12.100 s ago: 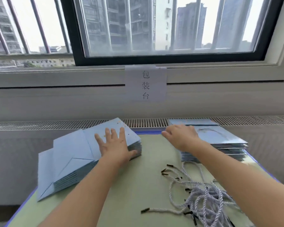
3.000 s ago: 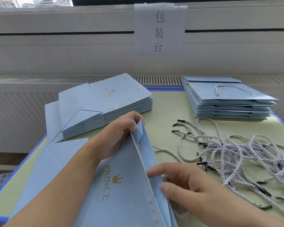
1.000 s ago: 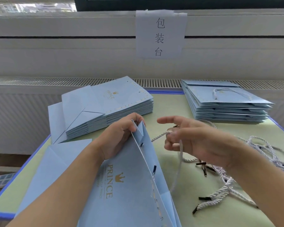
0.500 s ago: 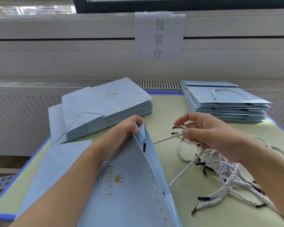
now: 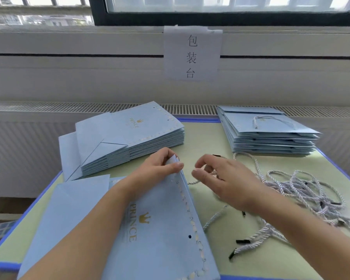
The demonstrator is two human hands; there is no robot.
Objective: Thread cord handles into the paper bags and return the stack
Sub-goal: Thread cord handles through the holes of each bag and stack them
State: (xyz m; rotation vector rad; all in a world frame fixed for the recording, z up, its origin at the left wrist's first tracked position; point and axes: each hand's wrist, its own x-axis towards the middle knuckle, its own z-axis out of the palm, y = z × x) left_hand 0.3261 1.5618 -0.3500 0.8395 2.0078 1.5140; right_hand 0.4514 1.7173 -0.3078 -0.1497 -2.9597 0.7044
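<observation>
Paper bags, pale blue and folded flat, sit in three spots on the green table point(image 5: 190, 136). At ten o'clock is a stack of bags with no cords point(image 5: 129, 136). Its top bag says PRINCE in gold, with a small gold crown.

At six o'clock lies the one bag being worked on point(image 5: 160, 229). It also says PRINCE with a gold crown, and a small round hole point(image 5: 189, 236) shows near its edge. The left hand point(image 5: 160, 168) pinches the far top corner of this bag and holds it up.

Next, the right hand point(image 5: 220, 178) is beside that corner with its fingers curled. A white twisted cord point(image 5: 193, 182) runs under it, but I cannot tell if the fingers hold it.

To do this step well, I think the left hand should keep the bag steady. The right hand should push the cord's black tip through the hole and pull gently, so the paper does not tear.

At twelve o'clock a white paper sign point(image 5: 192, 53) reads 包装台.

At three o'clock is a pile of loose cords point(image 5: 303, 190). At two o'clock is the stack of finished bags point(image 5: 269, 136).
</observation>
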